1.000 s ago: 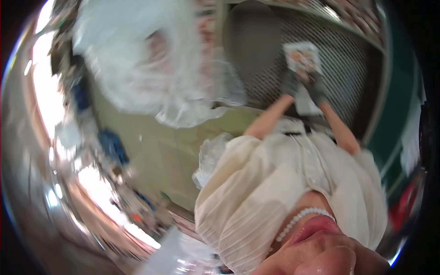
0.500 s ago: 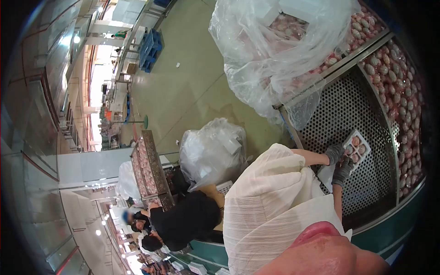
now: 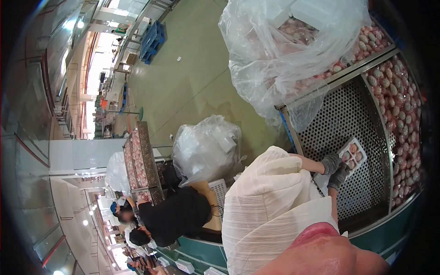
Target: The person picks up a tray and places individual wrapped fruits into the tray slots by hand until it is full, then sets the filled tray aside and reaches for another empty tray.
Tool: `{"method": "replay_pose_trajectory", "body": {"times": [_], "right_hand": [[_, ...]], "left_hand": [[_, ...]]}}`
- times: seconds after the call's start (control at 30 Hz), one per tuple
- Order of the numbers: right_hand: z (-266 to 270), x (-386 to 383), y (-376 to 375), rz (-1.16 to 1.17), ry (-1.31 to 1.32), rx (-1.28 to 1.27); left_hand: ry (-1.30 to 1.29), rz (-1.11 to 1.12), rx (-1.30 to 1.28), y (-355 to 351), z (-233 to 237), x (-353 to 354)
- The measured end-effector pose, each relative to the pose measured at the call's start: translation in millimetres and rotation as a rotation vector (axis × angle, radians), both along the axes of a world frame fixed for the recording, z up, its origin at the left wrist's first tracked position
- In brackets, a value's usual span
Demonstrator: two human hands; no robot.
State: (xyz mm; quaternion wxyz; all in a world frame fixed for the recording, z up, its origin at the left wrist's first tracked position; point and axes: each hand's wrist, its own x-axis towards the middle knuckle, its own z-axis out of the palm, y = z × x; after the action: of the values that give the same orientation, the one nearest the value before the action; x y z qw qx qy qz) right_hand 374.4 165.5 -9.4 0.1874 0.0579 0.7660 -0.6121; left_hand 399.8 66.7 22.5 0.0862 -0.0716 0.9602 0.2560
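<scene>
A white compartmented tray (image 3: 362,149) holds several reddish, egg-shaped items (image 3: 353,153) and rests on the perforated metal surface (image 3: 350,107). My left hand (image 3: 331,163), in a grey glove, is closed at the tray's near edge. Right beside it, my gloved right hand (image 3: 338,177) has its fingers bent together over the tray's lower corner. What the right fingertips hold, if anything, is hidden. A white piece (image 3: 322,181), partly covered by my hands and sleeve, lies near my wrists.
Many wrapped egg-shaped items (image 3: 401,121) fill the trough along the far side. A big clear plastic bag (image 3: 256,68) with white trays drapes over the frame. Another bag (image 3: 208,146) stands on the floor. A co-worker in black (image 3: 176,217) bends over a neighbouring station.
My view has shifted slightly. The tray sits a little lower in view and is turned slightly. My two hands are closer together, with the right one nearer the tray's corner.
</scene>
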Motion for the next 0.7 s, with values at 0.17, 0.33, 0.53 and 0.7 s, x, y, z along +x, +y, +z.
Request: {"method": "replay_pose_trajectory", "body": {"times": [0.17, 0.33, 0.53, 0.7], "right_hand": [[-6, 2, 8, 0.355, 0.545, 0.405], [19, -1, 2, 0.33, 0.407, 0.534], [33, -16, 6, 0.608, 0.308, 0.623], [26, -16, 12, 0.564, 0.445, 0.694]], "left_hand": [[-0.038, 0.037, 0.237, -9, -5, -5], [-0.04, 0.032, 0.217, -8, 6, 1], [-0.042, -0.085, 0.191, -11, 5, -3], [-0.121, -0.209, 0.081, -8, 7, -10]]}}
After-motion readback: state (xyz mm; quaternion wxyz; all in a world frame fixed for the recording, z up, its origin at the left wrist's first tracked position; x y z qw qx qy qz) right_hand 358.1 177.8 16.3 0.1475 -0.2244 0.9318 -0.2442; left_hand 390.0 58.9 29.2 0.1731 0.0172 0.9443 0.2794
